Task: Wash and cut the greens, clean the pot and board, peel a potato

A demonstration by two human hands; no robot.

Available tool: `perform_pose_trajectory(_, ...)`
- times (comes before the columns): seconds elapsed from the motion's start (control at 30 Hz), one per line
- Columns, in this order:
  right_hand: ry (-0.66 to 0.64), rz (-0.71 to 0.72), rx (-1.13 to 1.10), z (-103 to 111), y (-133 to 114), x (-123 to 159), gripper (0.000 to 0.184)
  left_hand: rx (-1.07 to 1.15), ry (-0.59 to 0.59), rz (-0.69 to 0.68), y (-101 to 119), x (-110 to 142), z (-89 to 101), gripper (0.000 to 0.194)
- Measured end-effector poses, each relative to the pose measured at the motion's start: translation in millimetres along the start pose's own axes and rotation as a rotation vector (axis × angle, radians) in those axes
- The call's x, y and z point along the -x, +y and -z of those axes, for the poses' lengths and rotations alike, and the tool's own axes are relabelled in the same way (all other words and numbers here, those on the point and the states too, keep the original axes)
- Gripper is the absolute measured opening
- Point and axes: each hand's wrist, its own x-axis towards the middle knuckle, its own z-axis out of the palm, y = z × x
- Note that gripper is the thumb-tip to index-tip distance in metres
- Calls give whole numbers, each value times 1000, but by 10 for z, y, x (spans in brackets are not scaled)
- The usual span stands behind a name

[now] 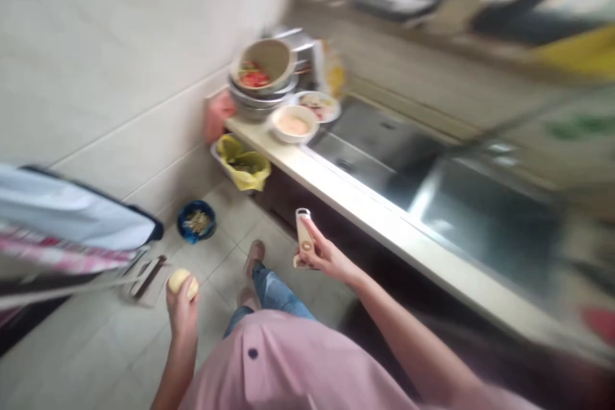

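My left hand (181, 311) is closed round a pale yellow, roundish peeled potato (183, 283), held up over the floor at the lower left. In my right hand (327, 253) is a flat beige tool with a silver rounded end and a round mark, which looks like a peeler (305, 235). Its blade cannot be made out. The fingers wrap its side and lower part, just in front of the counter edge. The two hands are well apart.
Along the right runs a counter (355, 189) with a sink (485, 211). On its far end stand a white bowl (294, 134), a plate (331, 109) and stacked basins (283, 64). A yellow-lined bin (250, 173) hangs below; a blue-lined bucket (196, 239) sits on the floor.
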Motion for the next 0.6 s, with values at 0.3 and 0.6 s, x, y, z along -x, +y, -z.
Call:
perform_pose_trajectory(0.3, 824, -106, -492, 1890, 460, 1206, 43, -80, -346, -51, 32, 612, -770, 44)
perform_pose_trajectory(0.6, 1186, -425, -270, 3727, 941, 1235, 15, -181, -611, -185, -206, 1471, -2151, 48)
